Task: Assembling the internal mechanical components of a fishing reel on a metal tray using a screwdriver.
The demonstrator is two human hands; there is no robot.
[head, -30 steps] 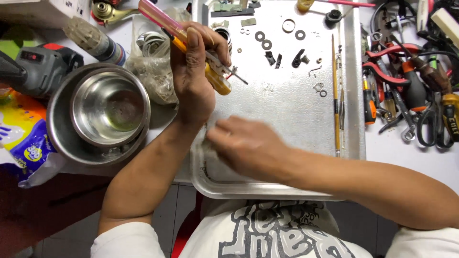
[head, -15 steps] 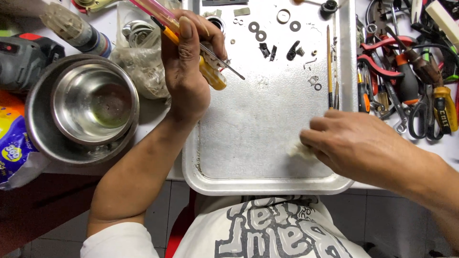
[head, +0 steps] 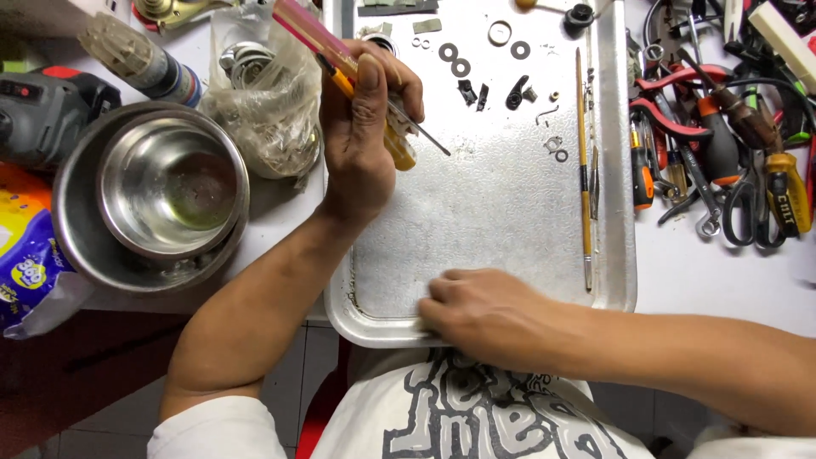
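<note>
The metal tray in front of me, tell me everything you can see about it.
The metal tray is a dull silver rectangle with rounded corners and a raised rim, its floor scuffed and grainy. It lies flat on the white table, near edge overhanging toward the person. Washers, small dark parts and a thin brush lie on it. The left hand holds screwdrivers over its left side; the right hand rests on its near rim.

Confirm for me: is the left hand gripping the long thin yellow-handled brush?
No: the left hand holds yellow and pink-handled screwdrivers, while the long thin yellow-handled brush lies untouched along the silver metal tray.
</note>
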